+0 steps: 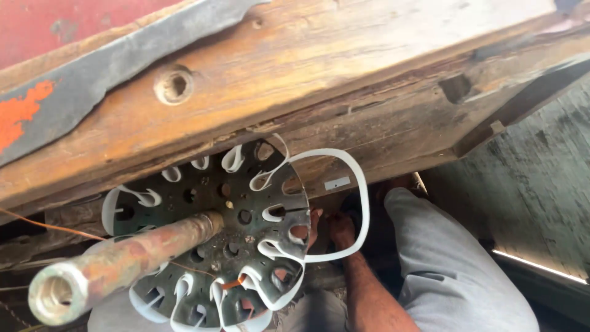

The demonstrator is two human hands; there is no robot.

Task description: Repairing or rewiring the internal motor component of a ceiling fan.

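Right hand (340, 229) sat behind perforated disc (224, 237), grip unclear; white strap (362, 203) w/ loose loop risked snagging disc slots.

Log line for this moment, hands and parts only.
right hand: behind white strap, grip unclear | left hand: not in view | perforated metal disc on rusty shaft | wooden beam above

Dark grey perforated metal disc (236, 215) threaded with white strip (362, 203); rust-mottled tan rod (123, 258); weathered brown wooden beam (344, 67); light grey trousers (442, 264)
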